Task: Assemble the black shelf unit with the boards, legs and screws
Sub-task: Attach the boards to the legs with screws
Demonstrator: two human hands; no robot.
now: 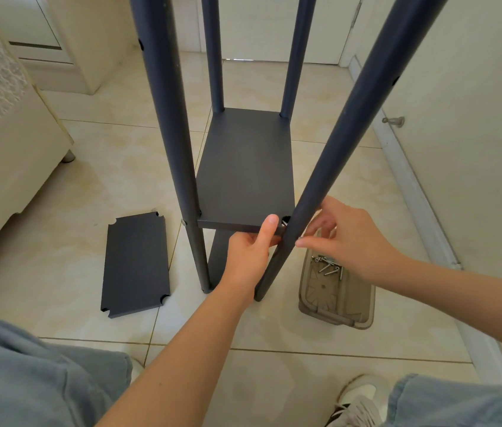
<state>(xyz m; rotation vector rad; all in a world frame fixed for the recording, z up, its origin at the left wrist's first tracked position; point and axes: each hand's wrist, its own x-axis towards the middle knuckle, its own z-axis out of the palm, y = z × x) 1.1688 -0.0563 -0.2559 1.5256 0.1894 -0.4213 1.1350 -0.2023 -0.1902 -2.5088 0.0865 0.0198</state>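
The black shelf unit stands on the tiled floor with round black legs; the near left leg (169, 118) and near right leg (336, 155) rise past the camera. A black board (243, 167) sits between the legs, low down. My left hand (249, 254) grips that board's front edge from below, thumb on top near its right corner. My right hand (345, 238) curls around the near right leg at the corner joint, fingertips pinched at the leg. Whether it holds a screw is hidden. A loose black board (136, 266) with notched corners lies flat on the floor to the left.
A translucent brown tray (336, 297) holding several silver screws (328, 266) lies on the floor right of the unit. A cream cabinet (3, 167) stands at left, a white wall with a door stopper (393, 120) at right. My knees and a shoe fill the bottom.
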